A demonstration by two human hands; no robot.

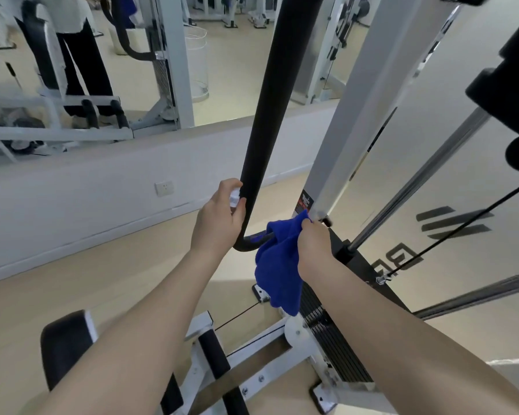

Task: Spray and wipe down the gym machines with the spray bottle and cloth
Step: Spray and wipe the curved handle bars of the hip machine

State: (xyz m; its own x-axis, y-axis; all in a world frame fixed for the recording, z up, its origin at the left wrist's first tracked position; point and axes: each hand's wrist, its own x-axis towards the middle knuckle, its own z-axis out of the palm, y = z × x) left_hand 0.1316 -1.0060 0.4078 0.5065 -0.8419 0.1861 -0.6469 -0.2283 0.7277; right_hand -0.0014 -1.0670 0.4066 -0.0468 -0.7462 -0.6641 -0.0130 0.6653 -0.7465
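My left hand is closed around a small white spray bottle, of which only the top shows between my fingers, right beside the long black padded bar of the gym machine. My right hand grips a blue cloth that hangs down from my fist, next to the base of the white upright post. The cloth covers the lower curved end of the black bar.
A wall mirror behind the machine reflects other equipment and a standing person's legs. A black seat pad and white frame lie below my arms. The weight stack, a cable and chrome guide rods stand at the right.
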